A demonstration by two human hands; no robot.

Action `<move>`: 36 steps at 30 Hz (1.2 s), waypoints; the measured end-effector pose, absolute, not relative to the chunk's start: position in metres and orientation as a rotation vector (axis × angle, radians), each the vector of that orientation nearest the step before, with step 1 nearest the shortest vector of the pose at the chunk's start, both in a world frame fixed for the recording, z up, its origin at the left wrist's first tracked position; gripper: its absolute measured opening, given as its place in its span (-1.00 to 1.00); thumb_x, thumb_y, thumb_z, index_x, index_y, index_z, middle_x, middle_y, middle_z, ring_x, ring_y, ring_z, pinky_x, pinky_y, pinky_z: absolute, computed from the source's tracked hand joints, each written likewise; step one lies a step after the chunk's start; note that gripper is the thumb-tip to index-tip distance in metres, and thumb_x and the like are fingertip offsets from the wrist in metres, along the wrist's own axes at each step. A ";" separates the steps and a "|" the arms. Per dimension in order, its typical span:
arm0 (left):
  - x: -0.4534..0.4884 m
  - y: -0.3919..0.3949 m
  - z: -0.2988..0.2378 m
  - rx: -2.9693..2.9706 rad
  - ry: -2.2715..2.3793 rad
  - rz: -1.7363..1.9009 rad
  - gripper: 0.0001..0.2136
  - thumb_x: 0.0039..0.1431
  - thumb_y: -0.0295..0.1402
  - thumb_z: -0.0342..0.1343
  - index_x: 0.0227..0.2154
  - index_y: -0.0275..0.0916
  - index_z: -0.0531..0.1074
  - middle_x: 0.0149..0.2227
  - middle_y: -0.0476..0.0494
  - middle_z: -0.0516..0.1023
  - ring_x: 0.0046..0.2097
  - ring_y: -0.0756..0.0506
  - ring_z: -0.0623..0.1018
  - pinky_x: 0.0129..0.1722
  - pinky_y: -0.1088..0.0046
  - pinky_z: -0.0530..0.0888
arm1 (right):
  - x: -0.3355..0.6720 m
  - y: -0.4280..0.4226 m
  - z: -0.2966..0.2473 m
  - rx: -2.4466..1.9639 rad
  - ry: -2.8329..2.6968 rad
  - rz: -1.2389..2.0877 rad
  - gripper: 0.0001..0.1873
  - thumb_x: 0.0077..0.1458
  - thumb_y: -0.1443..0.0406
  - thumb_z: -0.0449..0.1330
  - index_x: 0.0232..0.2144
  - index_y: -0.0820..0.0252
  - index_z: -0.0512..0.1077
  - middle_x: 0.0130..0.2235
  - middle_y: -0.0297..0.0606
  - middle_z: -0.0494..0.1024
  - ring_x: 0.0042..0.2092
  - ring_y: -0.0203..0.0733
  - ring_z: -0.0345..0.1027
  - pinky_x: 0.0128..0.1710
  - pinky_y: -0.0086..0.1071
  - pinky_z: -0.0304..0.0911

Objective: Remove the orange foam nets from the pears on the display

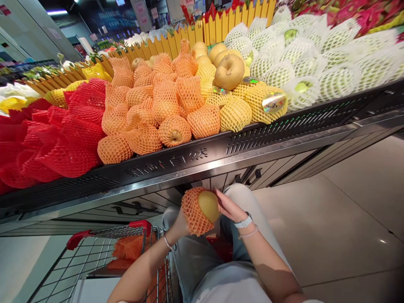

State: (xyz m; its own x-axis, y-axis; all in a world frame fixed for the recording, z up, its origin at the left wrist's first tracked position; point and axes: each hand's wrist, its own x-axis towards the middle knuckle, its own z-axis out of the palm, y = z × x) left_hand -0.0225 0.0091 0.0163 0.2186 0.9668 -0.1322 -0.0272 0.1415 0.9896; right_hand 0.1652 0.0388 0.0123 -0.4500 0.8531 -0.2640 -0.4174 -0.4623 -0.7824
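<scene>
My left hand [182, 222] is wrapped round a pear [208, 206], low in front of my knees. An orange foam net [193, 212] covers the pear's left part, while its smooth yellow-brown right side is bare. Most of my left fingers are hidden behind the net. My right hand [231, 207], with a watch at the wrist, is beside the bare side. Its fingers are stretched out and their tips are at the pear's edge; I cannot tell whether they press on it.
Ahead runs a black-edged display shelf [176, 162] with netted fruit: red nets [69, 147], orange-netted pears [166, 101], yellow-netted pears [236, 114] and white-netted fruit [339, 82]. A bare pear [229, 71] tops the pile. At lower left stands a shopping cart [140, 226] holding orange nets [129, 248].
</scene>
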 end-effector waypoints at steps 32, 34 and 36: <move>-0.009 0.008 0.050 1.510 0.652 0.529 -0.64 -0.12 -0.29 0.23 -0.18 -0.23 0.56 -0.20 -0.28 0.60 -0.01 -0.34 0.50 -0.02 0.24 0.45 | 0.187 0.045 0.016 -0.845 -1.360 1.949 -0.64 -0.07 0.06 0.31 -0.37 0.25 0.48 -0.44 -0.33 0.44 -0.45 -0.35 0.22 -0.44 -0.48 0.12; -0.010 0.008 0.051 1.499 0.659 0.538 -0.61 -0.13 -0.33 0.24 -0.15 -0.25 0.55 -0.18 -0.26 0.59 -0.02 -0.33 0.50 0.02 0.21 0.42 | 0.188 0.047 0.014 -0.847 -1.375 1.928 -0.65 -0.10 0.08 0.34 -0.44 0.25 0.43 -0.49 -0.38 0.38 -0.47 -0.37 0.17 -0.46 -0.49 0.08; -0.012 0.008 0.049 1.463 0.672 0.558 -0.61 -0.13 -0.36 0.25 -0.14 -0.27 0.53 -0.14 -0.25 0.58 -0.02 -0.32 0.51 0.05 0.19 0.39 | 0.188 0.047 0.013 -0.825 -1.359 1.858 -0.66 -0.08 0.09 0.33 -0.49 0.23 0.35 -0.45 -0.37 0.39 -0.42 -0.35 0.21 -0.41 -0.47 0.11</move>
State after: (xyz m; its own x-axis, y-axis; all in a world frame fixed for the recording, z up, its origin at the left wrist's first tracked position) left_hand -0.0116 0.0082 0.0491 0.7024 0.7081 -0.0729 0.0593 0.0438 0.9973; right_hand 0.1880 0.0474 0.0134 -0.5665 0.8184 -0.0965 -0.1561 -0.2215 -0.9626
